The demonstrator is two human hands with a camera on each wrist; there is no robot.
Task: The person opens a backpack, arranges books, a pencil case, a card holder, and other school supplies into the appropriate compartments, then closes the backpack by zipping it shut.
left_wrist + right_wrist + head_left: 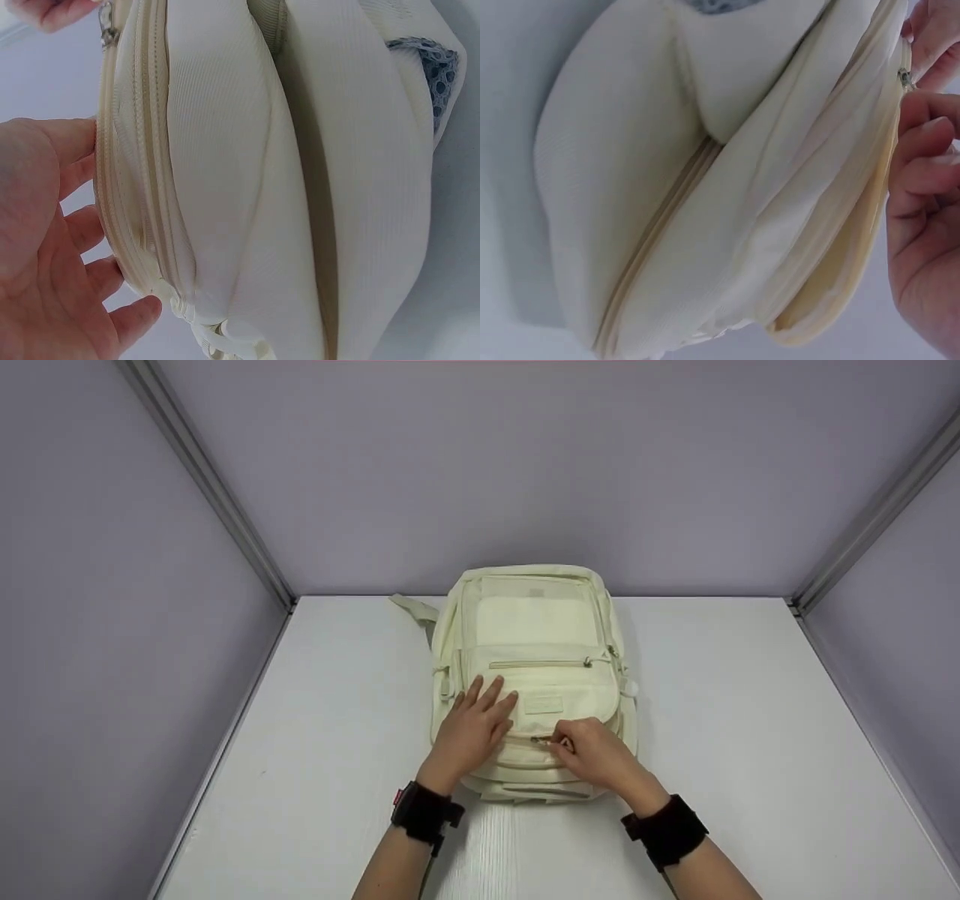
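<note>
A cream backpack (534, 660) lies flat on the white table (750, 735), front side up. My left hand (474, 725) rests flat on its front pocket with straight, spread fingers (82, 229). My right hand (592, 750) pinches a small metal zipper pull (541, 740) on the lower front pocket. In the right wrist view the zipper pull (905, 77) sits between thumb and curled fingers (922, 135), and the pocket below it gapes open. The left wrist view shows the zipper pull (108, 22) at the top of the pocket's zip line.
Grey-lilac walls with metal corner posts (225, 495) close in the table on three sides. A strap (412, 607) sticks out from the backpack's far left. A second zip (540, 664) runs across the upper pocket. Black bands sit on both wrists.
</note>
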